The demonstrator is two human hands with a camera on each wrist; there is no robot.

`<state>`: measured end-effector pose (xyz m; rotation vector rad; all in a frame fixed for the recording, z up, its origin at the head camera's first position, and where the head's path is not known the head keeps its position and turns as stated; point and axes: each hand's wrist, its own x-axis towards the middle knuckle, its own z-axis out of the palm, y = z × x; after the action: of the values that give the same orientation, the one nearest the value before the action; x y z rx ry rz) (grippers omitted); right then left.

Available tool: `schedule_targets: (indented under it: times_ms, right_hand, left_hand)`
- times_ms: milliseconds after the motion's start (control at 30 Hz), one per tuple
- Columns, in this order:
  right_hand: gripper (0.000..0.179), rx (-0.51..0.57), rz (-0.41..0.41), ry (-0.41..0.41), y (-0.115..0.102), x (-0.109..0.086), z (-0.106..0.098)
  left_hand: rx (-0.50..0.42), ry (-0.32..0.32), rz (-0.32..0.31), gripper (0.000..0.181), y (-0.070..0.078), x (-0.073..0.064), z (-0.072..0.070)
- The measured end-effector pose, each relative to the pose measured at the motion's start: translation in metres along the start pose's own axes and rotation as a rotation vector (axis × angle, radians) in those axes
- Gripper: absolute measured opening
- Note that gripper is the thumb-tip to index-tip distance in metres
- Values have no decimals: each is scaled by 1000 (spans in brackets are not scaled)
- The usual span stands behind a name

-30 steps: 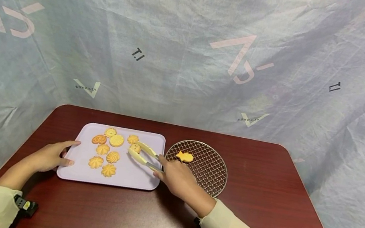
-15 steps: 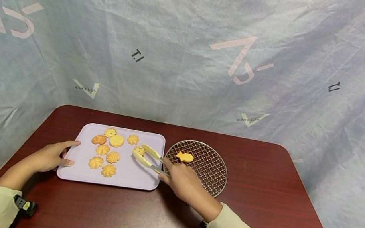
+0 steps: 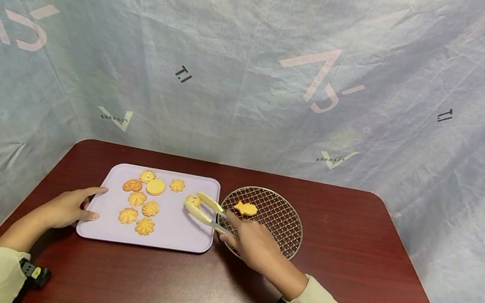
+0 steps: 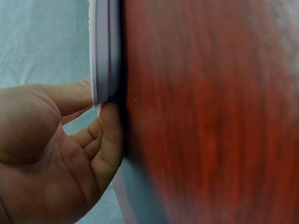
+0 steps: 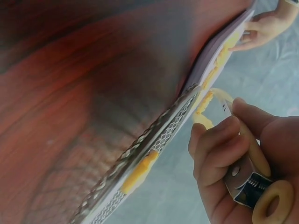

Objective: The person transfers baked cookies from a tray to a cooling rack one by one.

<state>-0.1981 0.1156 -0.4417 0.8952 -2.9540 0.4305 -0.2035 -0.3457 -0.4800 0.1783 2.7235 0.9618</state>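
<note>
In the head view my right hand (image 3: 255, 243) grips a pair of tongs (image 3: 207, 211) with pale yellow tips, over the right part of the lilac tray (image 3: 179, 232). A small cookie (image 3: 193, 201) sits between the tong tips. The right wrist view shows my fingers (image 5: 219, 144) wrapped round the tong arms, the ring end (image 5: 273, 203) near the palm. At the tray's left edge, my left hand (image 3: 64, 208) pinches the rim, thumb above and fingers below, as the left wrist view shows at the tray corner (image 4: 103, 56). Several cookies (image 3: 137, 199) lie on the tray's left half.
Right of the tray, almost touching it, stands a round wire rack (image 3: 280, 223) carrying one fish-shaped cookie (image 3: 246, 209). Both stand on a dark red wooden table (image 3: 351, 252). A grey cloth (image 3: 248, 66) hangs behind and at the sides.
My right hand has moved right with the tongs, and the cookie between their tips has shifted right along with them, away from the other cookies. My left hand stays on the tray's edge.
</note>
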Motion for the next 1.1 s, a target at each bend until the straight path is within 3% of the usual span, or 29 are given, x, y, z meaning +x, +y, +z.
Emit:
schedule_targets:
  times_ms: [1100]
  right_hand:
    - [61, 41, 90, 10, 41, -45, -10]
  left_hand:
    - [8, 9, 11, 70, 2, -1, 1]
